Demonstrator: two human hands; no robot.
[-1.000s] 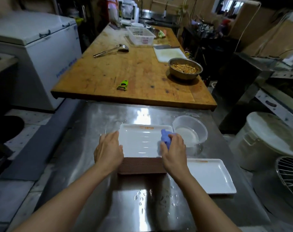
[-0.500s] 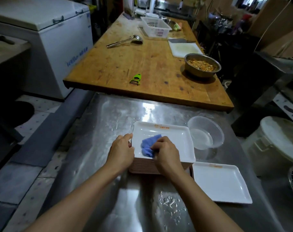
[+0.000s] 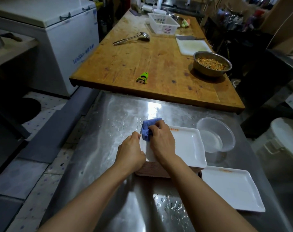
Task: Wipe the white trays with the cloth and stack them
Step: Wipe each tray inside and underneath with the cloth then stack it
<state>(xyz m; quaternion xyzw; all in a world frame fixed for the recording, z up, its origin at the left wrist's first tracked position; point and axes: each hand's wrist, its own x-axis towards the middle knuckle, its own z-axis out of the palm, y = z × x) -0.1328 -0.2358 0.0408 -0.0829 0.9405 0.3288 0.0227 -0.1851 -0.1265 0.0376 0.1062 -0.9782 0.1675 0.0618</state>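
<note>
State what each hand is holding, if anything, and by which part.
The right hand grips the bunched blue cloth around its middle. The left hand holds the top white tray by its left edge.

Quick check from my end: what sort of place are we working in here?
Most likely a commercial kitchen's prep area: a stainless steel counter, a long wooden worktable carrying a metal bowl of chopped food and a ladle, and a chest freezer alongside.

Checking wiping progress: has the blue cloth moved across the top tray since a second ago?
Yes. The blue cloth, gripped by the right hand, went from the top tray's right edge beside the clear bowl to its far left corner.
</note>
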